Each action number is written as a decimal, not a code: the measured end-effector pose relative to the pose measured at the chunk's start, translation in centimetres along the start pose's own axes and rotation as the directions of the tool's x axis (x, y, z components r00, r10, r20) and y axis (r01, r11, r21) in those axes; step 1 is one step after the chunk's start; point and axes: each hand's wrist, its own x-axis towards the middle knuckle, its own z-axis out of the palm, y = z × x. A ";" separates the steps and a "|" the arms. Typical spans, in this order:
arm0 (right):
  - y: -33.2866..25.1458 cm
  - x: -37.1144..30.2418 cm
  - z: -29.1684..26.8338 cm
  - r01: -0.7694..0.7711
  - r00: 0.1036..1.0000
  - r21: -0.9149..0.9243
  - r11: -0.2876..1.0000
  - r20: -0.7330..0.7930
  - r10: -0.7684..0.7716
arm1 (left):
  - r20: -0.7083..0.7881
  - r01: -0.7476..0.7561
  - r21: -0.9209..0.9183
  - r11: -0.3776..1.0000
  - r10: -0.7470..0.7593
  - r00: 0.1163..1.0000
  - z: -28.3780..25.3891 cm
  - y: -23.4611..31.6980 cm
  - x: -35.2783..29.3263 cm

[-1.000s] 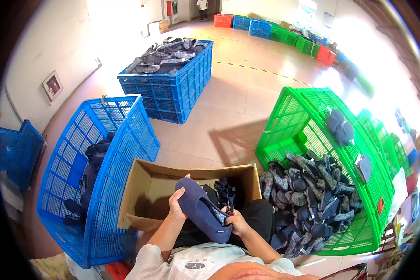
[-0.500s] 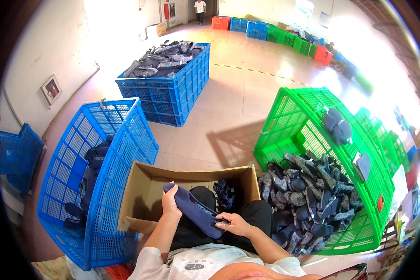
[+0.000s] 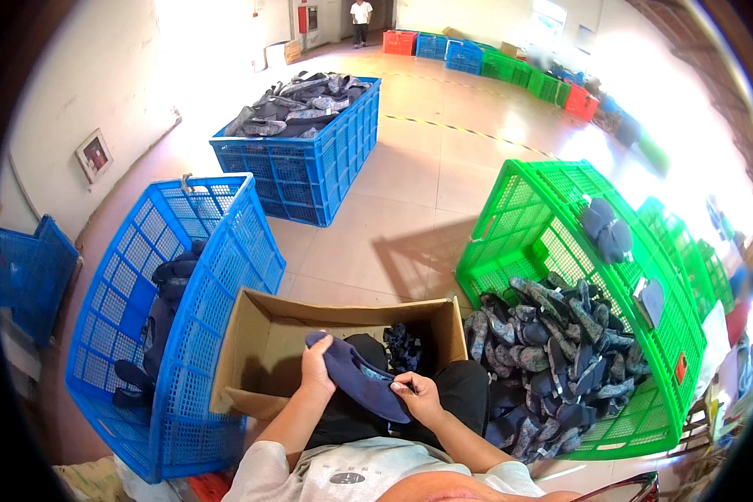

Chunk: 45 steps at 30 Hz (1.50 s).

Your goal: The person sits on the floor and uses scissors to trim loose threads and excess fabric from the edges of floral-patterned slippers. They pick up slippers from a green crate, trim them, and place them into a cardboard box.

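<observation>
Since the previous frame, the slipper (image 3: pixel 354 383) has shifted slightly to the right. It is positioned above the lap, at the near side of the cardboard box (image 3: pixel 343 316). The left hand (image 3: pixel 315 368) grips the toe end; the right hand (image 3: pixel 421 399) grips the heel end. The green crate (image 3: pixel 661 335) stands right, containing more slippers.

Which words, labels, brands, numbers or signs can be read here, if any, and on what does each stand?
None can be read.
Shirt: small print, too small.
Wall box: too blurred.
Shoe pile: any markings too small.
Held shoe: no text visible.
</observation>
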 end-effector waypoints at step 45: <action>1.8 -0.2 -8.2 -0.106 0.799 0.769 0.630 -0.311 0.515 | 0.321 -0.067 0.371 0.926 -0.060 0.945 4.5 -2.4 -5.3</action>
